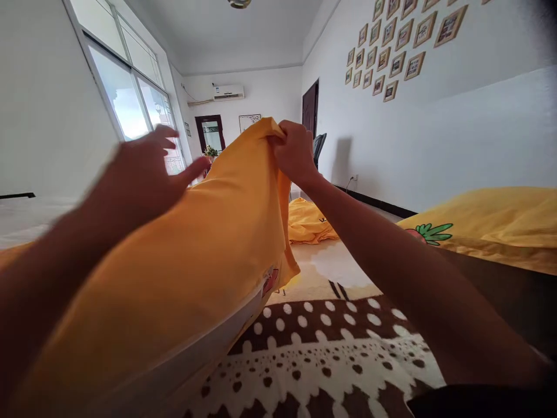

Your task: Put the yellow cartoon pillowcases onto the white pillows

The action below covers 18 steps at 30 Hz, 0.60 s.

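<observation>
A yellow pillowcase [209,244] slants up from the lower left, with something white showing along its lower edge and a small red print near its corner. My right hand [296,151] is closed around its raised top end. Over the upper left side of the cloth is my left hand [148,168], its fingers apart and slightly blurred, holding nothing. Whether its thumb touches the cloth is unclear. Beneath lies a brown and white patterned blanket [322,348].
Crumpled yellow cloth [308,220] lies farther back on the bed. Another yellow piece [500,223] with a green-leaf print is at the right. Beyond are a window [126,98], a dark door [310,107], a chair [319,146] and a plant [211,152].
</observation>
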{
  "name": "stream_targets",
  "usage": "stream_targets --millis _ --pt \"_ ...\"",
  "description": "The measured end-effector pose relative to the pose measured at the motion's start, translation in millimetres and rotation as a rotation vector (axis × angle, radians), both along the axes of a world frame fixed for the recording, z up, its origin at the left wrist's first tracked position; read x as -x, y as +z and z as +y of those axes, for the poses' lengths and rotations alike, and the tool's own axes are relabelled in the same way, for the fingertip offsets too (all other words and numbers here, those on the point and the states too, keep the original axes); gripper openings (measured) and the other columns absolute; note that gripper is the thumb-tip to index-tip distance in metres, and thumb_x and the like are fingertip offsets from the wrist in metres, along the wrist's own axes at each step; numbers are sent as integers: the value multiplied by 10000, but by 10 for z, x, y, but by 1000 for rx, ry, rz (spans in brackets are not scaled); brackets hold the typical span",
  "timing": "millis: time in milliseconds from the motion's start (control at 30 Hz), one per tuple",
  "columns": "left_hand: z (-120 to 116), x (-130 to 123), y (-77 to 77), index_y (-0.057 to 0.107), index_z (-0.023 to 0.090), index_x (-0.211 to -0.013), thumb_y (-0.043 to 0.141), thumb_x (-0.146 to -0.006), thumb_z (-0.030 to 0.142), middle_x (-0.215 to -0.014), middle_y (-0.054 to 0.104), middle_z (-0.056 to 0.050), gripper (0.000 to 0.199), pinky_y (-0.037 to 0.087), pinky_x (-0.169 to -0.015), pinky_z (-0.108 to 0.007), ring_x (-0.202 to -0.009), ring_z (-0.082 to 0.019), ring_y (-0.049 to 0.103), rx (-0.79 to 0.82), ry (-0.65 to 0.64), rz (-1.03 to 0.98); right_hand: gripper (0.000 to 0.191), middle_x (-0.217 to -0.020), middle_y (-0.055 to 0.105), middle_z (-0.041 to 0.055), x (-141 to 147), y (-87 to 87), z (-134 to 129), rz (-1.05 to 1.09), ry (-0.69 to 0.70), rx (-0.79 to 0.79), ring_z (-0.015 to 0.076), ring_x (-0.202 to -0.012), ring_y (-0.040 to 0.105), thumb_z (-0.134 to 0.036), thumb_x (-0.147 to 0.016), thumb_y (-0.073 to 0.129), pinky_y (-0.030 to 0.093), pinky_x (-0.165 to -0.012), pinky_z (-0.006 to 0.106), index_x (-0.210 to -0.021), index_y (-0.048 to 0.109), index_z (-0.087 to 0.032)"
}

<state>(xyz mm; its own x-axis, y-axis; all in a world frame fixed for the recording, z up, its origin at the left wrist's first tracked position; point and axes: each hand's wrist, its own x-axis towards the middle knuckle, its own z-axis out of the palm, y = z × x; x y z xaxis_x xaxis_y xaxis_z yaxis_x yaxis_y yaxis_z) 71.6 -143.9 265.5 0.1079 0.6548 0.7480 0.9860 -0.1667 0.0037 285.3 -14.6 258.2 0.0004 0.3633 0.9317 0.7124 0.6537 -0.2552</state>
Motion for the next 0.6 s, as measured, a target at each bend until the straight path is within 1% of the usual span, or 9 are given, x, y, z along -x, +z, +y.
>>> stream_targets --millis 67,100,167,233,300,400,500,533,600 --pt "152 -309 -29 383 85 -1311 465 -816 601 -1189 566 -174 719 437 -912 -466 -1060 -334 551 -1 -68 -75 99 -680 417 12 3 53 -61 2 40 -52 163 -777 458 -209 -837 430 374 -692 311 -746 462 -186" --pt "237 -462 -42 424 76 -1268 480 -801 596 -1111 599 -177 701 466 -855 -451 -1008 -334 574 22 -107 -119 109 -693 432 11 -14 80 -104 0 64 -73 164 -794 468 -232 -848 431 383 -701 313 -757 468 -184" --pt "380 -694 -62 557 123 -1077 494 -800 520 -962 632 -136 488 484 -787 -414 -914 -303 598 61 -165 -177 149 -722 462 8 -68 115 -198 -7 127 -97 165 -822 489 -283 -872 428 401 -727 318 -779 481 -179" --pt "455 -785 -78 595 160 -833 490 -798 431 -811 616 -89 293 479 -760 -385 -839 -264 598 61 -213 -206 183 -760 495 5 -122 98 -277 -8 222 -87 164 -843 510 -333 -883 435 418 -754 323 -811 495 -176" --pt "458 -754 -81 546 170 -669 474 -796 394 -677 556 -53 267 476 -724 -363 -757 -228 587 62 -262 -267 205 -814 532 5 -155 -11 -325 3 358 -31 165 -857 530 -385 -868 478 435 -771 327 -886 506 -183" --pt "378 -630 -38 461 169 -583 464 -798 423 -573 448 -12 333 476 -648 -331 -655 -179 560 93 -302 -404 366 -941 577 31 -155 -399 -365 53 585 119 179 -892 548 -451 -804 569 456 -778 330 -1058 479 -204" --pt "257 -554 62 378 162 -552 486 -777 474 -545 365 16 400 473 -614 -308 -638 -161 566 51 -304 -452 457 -1069 584 76 -151 -993 -389 91 716 312 200 -949 541 -462 -793 570 452 -813 332 -1147 475 -189" --pt "214 -544 104 359 158 -541 490 -766 495 -541 344 20 426 473 -615 -311 -650 -172 582 24 -290 -447 432 -1048 597 72 -165 -1199 -384 73 742 387 201 -935 543 -463 -807 543 450 -811 331 -1132 503 -181" --pt "123 -535 197 374 145 -538 491 -735 544 -551 345 20 460 474 -636 -342 -721 -237 629 -16 -224 -441 354 -927 621 48 -223 -1574 -338 27 740 516 206 -876 545 -462 -811 517 444 -779 326 -991 588 -166"
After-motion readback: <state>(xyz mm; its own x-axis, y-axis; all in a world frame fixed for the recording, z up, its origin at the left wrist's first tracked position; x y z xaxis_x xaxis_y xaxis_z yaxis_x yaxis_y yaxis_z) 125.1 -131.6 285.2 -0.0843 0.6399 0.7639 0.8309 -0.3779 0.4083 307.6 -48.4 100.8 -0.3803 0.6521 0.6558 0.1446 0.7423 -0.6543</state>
